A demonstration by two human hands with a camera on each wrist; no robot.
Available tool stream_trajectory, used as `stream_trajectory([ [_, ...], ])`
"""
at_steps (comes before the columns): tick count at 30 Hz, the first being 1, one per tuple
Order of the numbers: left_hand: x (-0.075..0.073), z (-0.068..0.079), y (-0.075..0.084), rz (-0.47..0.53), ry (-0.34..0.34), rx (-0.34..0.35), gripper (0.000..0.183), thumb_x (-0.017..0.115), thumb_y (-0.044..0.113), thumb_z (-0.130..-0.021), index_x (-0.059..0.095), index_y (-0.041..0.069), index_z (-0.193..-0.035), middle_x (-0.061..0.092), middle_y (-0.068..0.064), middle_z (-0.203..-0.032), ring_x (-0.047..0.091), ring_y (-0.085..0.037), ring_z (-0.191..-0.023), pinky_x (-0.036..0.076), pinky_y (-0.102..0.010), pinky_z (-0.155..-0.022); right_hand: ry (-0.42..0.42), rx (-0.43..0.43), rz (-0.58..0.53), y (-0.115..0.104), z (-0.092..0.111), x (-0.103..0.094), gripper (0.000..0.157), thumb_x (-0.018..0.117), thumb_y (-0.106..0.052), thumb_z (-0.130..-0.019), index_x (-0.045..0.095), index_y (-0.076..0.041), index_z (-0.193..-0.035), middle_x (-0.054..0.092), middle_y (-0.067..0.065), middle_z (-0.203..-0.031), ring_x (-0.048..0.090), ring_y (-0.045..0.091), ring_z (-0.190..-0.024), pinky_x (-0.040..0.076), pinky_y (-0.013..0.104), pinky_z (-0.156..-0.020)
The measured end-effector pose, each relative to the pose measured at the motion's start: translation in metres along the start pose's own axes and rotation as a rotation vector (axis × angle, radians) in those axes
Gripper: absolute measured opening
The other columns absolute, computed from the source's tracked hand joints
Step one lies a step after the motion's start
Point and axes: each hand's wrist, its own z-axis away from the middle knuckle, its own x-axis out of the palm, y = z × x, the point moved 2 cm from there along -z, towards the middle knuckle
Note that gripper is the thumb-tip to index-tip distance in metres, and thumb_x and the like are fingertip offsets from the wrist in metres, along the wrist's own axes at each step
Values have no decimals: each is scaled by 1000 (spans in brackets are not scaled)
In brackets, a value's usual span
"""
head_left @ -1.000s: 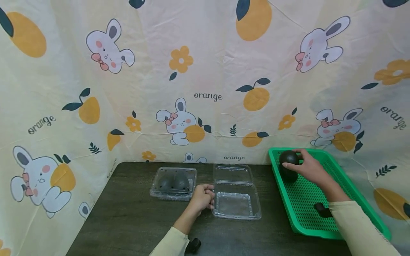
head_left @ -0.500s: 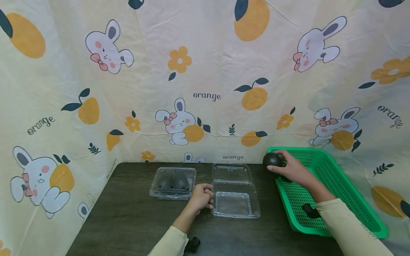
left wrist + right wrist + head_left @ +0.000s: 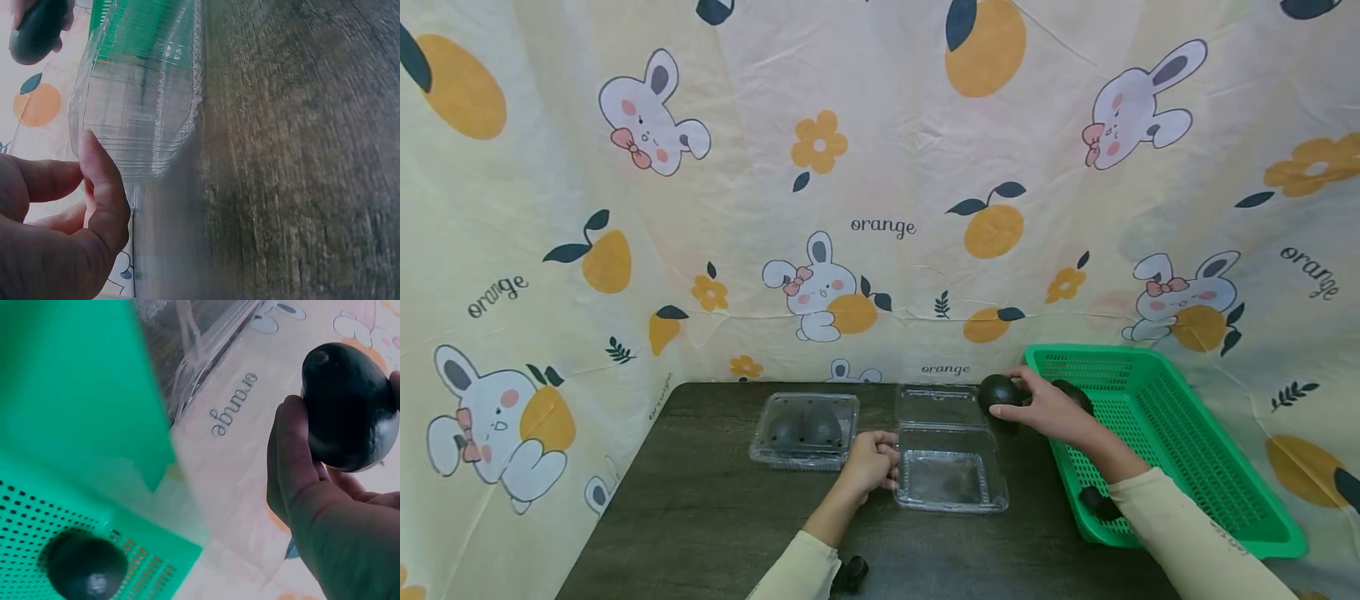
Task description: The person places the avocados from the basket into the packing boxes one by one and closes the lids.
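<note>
My right hand (image 3: 1052, 410) holds a dark, nearly black avocado (image 3: 997, 395) between thumb and fingers, above the table just right of the open lid. The right wrist view shows that avocado (image 3: 347, 409) smooth, with a small stem nub. An open clear plastic clamshell box (image 3: 946, 492) lies at mid-table, its lid folded back toward the cloth. With thumb and forefinger my left hand (image 3: 871, 464) pinches the box's left rim; the left wrist view shows this hand (image 3: 69, 225) at the edge. One more avocado (image 3: 87, 567) lies in the green basket (image 3: 1262, 517), partly hidden behind my right hand in the head view.
A closed clear clamshell (image 3: 775, 457) with two dark round fruits inside stands left of the open box. The basket takes up the right side of the dark wooden table (image 3: 700, 517). A printed cloth (image 3: 910, 292) hangs behind, close to the table's back edge.
My right hand has carried the avocado leftward, out over the basket's rim toward the open box. A second avocado is left behind in the basket. My left hand stays at the box.
</note>
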Motion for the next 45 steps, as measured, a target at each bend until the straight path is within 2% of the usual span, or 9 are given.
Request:
stream_trajectory([
  [4, -1, 1, 1, 4, 6, -6, 37, 54, -12, -96, 54, -17, -132, 62, -16, -89, 55, -12, -59, 55, -22, -46, -38, -13, -29, -8, -2, 5, 81, 75, -46, -93, 37, -4, -151, 55, 25, -136, 64, 31, -108, 57, 46, -83],
  [11, -2, 1, 4, -9, 13, -4, 37, 54, -12, -95, 55, -17, -132, 64, -18, -91, 55, -12, -59, 56, -23, -46, -72, -17, -88, -22, -10, 17, 81, 76, -44, -93, 37, -4, -152, 54, 25, -137, 65, 30, -108, 57, 46, -85],
  [19, -2, 1, 7, -20, 20, 2, 36, 55, -12, -95, 55, -17, -131, 64, -18, -90, 55, -12, -59, 56, -24, -46, -94, -46, -93, -35, -20, 45, 73, 77, -38, -92, 44, 1, -145, 58, 25, -134, 64, 31, -109, 57, 43, -86],
  [22, -1, 1, 8, -15, 21, -1, 36, 55, -12, -95, 55, -17, -131, 64, -17, -89, 55, -12, -58, 55, -24, -45, -107, -31, -80, -35, -23, 56, 75, 77, -38, -92, 43, 3, -145, 59, 24, -132, 64, 28, -107, 57, 42, -86],
  [26, 0, 1, 8, -17, 23, 0, 36, 55, -12, -95, 55, -17, -131, 63, -16, -88, 55, -12, -58, 55, -23, -45, -145, -6, -121, -32, -27, 70, 74, 78, -34, -92, 42, 5, -144, 62, 22, -125, 67, 24, -100, 59, 40, -83],
  [32, 0, 1, 6, -18, 21, 2, 36, 55, -11, -95, 55, -16, -131, 64, -18, -89, 55, -12, -58, 55, -23, -45, -182, 55, -186, -28, -26, 91, 63, 79, -27, -91, 46, 5, -135, 62, 21, -116, 68, 23, -93, 62, 40, -77],
  [40, 1, 0, 4, -23, 22, -1, 35, 54, -12, -94, 57, -15, -129, 63, -13, -86, 55, -12, -59, 55, -23, -45, -156, 114, -144, -27, -21, 116, 58, 81, -24, -88, 51, 5, -128, 63, 17, -110, 64, 23, -91, 58, 39, -74],
  [45, 1, 0, 3, -20, 23, -7, 35, 54, -13, -94, 57, -15, -129, 60, -9, -84, 54, -12, -58, 55, -23, -45, -138, 168, -206, -24, -20, 126, 56, 82, -19, -88, 51, 7, -127, 62, 19, -109, 67, 25, -90, 64, 43, -73],
])
